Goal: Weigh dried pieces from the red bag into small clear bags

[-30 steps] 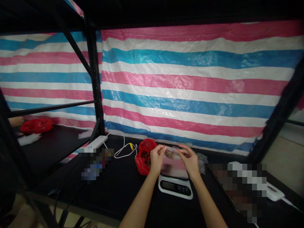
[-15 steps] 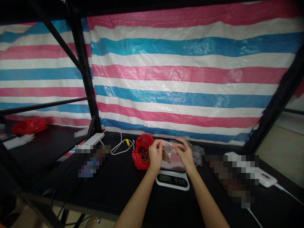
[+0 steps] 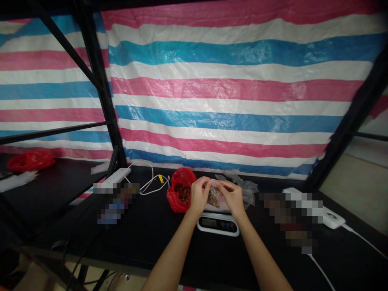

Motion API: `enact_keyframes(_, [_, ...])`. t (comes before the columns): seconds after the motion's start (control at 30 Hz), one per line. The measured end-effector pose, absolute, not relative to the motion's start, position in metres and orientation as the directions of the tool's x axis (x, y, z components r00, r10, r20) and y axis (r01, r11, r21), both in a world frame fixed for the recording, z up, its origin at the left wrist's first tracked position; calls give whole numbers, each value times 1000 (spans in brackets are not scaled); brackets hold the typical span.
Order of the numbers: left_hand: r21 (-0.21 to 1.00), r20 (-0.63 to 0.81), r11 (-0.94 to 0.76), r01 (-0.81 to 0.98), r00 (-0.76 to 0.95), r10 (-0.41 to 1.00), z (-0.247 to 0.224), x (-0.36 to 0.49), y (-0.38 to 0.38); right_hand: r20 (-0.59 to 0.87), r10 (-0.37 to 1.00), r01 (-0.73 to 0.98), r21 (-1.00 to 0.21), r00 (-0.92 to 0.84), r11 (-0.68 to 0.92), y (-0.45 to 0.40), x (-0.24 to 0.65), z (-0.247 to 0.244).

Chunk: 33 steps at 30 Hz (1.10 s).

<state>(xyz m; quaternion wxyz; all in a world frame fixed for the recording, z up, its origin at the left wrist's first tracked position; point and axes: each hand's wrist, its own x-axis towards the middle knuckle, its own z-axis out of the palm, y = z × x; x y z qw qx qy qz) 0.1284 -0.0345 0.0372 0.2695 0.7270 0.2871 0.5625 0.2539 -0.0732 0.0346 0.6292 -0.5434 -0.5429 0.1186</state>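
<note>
A small clear bag of brown pieces is held above the platform of the white scale on the black bench; its upper edge is pinched between thumb and fingers of the left hand and of the right hand; whether the platform is touched by the bag cannot be told; the red bag is found just left of the left hand, and loose clear bags beyond the right; in this inspection's judgement, the edge is best pinched evenly, with the contents kept low and the film unwrinkled.
</note>
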Motion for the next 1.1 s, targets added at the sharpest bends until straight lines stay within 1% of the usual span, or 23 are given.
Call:
enact_keyframes(0.1, [686,675,-709,164,221,704,39,126,-38,566,742,480,-794,359,374,-73,253,33])
enact_keyframes(0.3, [725,610,-682,96,369,701,41,123,-36,618,763,604,-687,191,405,-80,250,39])
enact_keyframes(0.43, [697,621,-709,111,402,673,43,122,-37,653,736,666,-632,182,396,-84,247,42])
enact_keyframes(0.53, [660,642,-736,151,395,657,43,123,-39,662,722,681,-624,200,383,-83,247,40])
enact_keyframes(0.63, [649,657,-738,186,353,666,43,124,-41,637,736,634,-672,230,383,-81,248,37])
enact_keyframes(0.77, [673,656,-716,183,299,693,40,123,-41,586,743,478,-779,324,406,-76,250,30])
enact_keyframes(0.83, [677,654,-712,185,291,698,39,123,-40,568,739,415,-809,364,417,-75,252,27])
enact_keyframes(0.93, [685,648,-702,197,277,710,36,123,-40,547,746,365,-830,380,422,-75,252,23])
enact_keyframes(1.03, [732,617,-663,154,264,742,36,123,-40,541,746,339,-836,388,431,-75,250,22])
enact_keyframes(1.1, [793,571,-607,55,279,772,36,123,-40,540,733,322,-840,413,437,-75,250,23])
